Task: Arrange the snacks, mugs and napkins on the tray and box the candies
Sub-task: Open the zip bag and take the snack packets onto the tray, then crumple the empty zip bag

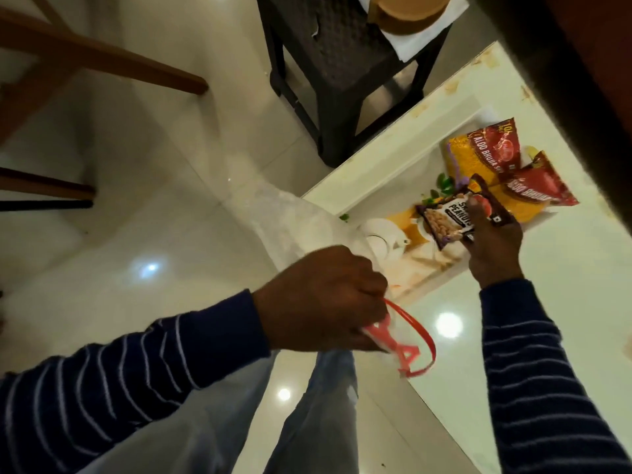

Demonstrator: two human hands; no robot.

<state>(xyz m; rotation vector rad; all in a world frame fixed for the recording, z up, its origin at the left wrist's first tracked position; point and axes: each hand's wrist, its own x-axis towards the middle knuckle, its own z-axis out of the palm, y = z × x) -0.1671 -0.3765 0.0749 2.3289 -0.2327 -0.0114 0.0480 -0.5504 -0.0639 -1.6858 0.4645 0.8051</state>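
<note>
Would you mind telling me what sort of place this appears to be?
Probably a home dining area: a glossy tiled floor, a dark woven-pattern plastic stool, wooden chair legs, and a white table holding a tray of snack packets.

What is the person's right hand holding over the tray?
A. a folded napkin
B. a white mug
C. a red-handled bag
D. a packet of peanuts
D: the right hand pinches a dark peanuts packet above the tray, while the left hand grips the red-handled bag.
</note>
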